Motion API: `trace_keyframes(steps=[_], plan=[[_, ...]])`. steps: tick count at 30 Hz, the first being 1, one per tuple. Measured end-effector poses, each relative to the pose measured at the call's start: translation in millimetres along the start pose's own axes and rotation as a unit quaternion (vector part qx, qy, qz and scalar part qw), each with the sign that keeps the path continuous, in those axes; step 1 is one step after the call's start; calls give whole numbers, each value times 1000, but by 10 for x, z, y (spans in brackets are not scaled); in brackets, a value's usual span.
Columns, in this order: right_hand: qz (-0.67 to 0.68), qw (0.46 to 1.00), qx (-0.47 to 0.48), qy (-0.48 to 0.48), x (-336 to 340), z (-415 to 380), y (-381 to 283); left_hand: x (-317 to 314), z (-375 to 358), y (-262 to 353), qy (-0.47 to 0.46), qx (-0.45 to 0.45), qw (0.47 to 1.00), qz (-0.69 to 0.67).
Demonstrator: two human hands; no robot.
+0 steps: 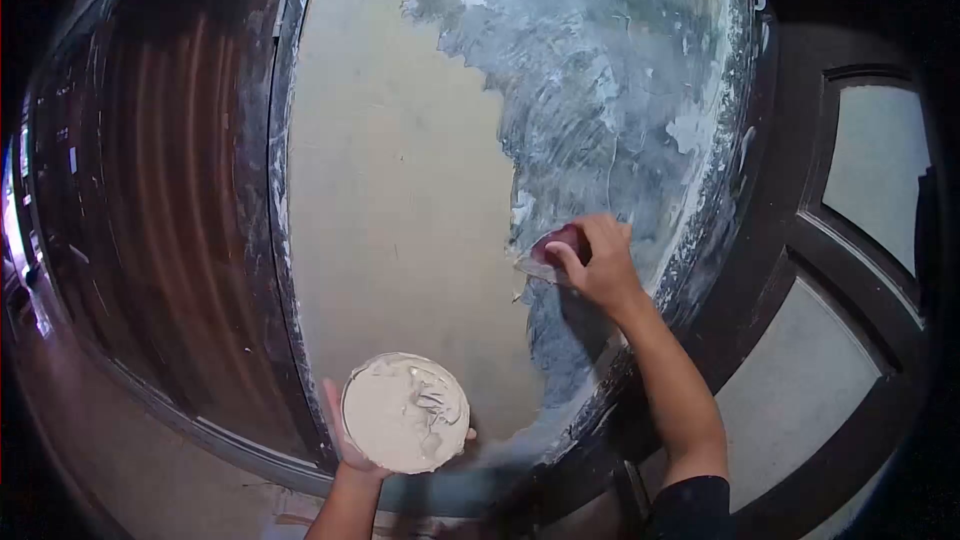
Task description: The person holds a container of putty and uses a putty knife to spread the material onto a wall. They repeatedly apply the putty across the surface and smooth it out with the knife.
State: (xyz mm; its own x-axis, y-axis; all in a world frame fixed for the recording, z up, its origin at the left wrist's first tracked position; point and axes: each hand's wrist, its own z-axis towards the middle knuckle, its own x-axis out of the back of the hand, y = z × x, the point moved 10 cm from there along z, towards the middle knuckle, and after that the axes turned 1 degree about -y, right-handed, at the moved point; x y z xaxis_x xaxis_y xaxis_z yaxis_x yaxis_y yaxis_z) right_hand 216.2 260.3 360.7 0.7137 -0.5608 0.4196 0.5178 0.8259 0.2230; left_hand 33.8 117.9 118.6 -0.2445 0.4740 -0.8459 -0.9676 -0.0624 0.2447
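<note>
My left hand [352, 448] supports a round tub [467, 422] from below and around its side. Pale cream putty [385, 410] fills it, smooth on the left and scooped into ridges on the right. In my right hand [606, 268], a dark red spreader [560, 242] is pinched between thumb and fingers. Its blade edge, smeared with putty, is against the wall panel at the border of the coated area. Smooth beige putty [395, 190] covers the left part of that panel. To the right, the surface [590, 110] is patchy blue-grey with whitish smears.
A dark wooden frame with a brown, glossy panel [170, 200] stands at the left. On the right is a dark door [760, 310] with pale inset panels. Whitish marks run along the right edge [700, 180] of the wall panel. Floor [150, 440] shows at lower left.
</note>
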Motion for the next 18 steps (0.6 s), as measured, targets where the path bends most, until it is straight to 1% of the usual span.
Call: trace_keyframes(steps=[1, 2, 4, 5, 6, 7, 8, 9, 10, 12, 14, 15, 16, 17, 18], plan=[[2, 1000, 5, 2, 31, 12, 21, 47, 1, 19, 13, -7, 1000, 27], [3, 1000, 5, 2, 9, -22, 15, 31, 1, 28, 5, -9, 998, 68], [23, 996, 63, -67, -156, -190, -140, 39, -14, 15, 24, -18, 1000, 1], [-34, 991, 68, -109, -275, -237, -163, 81, -18, 18, 24, -19, 1000, 1], [-33, 991, 68, -110, -297, -179, -163, 195, -32, 36, 48, -21, 999, 14], [-28, 996, 56, -55, -194, -43, -133, 280, -43, 40, 73, -22, 997, 26], [-24, 999, 45, -1, -65, 80, -88, 223, -21, 21, 48, -16, 999, 1], [-34, 998, 42, 44, 71, 186, -62, 256, -25, 20, 66, -20, 998, 0], [-18, 997, 40, 69, 150, 239, -41, 294, -35, 24, 84, -24, 996, -1], [-3, 999, 50, 16, 96, 150, -96, 299, -42, 33, 72, -27, 997, 8], [6, 991, 97, -90, -214, -166, -233, 276, -48, 24, 59, -26, 998, 18], [-36, 981, 106, -158, -367, -283, -267, 272, -43, 34, 72, -42, 996, -27], [-36, 981, 105, -158, -395, -248, -253, 281, -41, 50, 84, -59, 992, -71], [-42, 991, 91, -91, -294, -109, -214, 274, -22, 46, 69, -40, 997, 25], [-48, 995, 78, -26, -186, 32, -169, 301, -21, 51, 69, -38, 997, 24]])
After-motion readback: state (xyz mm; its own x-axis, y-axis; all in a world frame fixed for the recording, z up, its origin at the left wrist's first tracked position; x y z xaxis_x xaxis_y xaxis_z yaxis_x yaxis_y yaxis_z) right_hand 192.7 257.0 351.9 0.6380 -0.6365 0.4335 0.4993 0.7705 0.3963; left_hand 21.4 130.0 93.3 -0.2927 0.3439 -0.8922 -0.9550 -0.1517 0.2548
